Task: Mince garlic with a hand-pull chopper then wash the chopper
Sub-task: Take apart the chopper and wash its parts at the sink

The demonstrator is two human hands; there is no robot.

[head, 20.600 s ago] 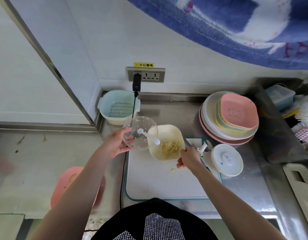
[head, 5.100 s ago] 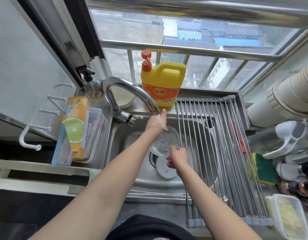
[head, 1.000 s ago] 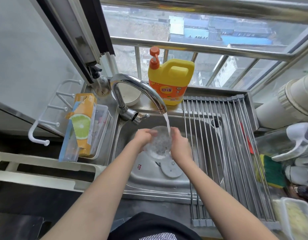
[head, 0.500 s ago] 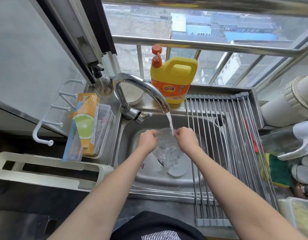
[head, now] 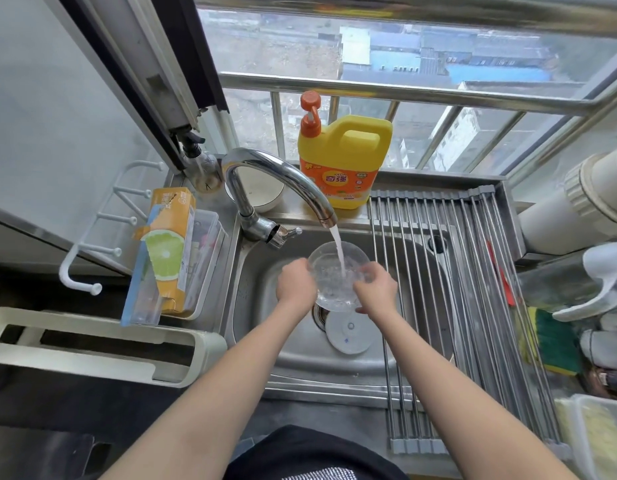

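Lying on the sink (head: 414,358) floor at lower centre, white chopper lid (head: 350,336); above it, left hand (head: 296,284) and right hand (head: 374,289) curl round clear chopper bowl (head: 329,271) at frame centre, under tap (head: 276,174) stream; beyond, yellow detergent jug (head: 345,161) on the ledge.
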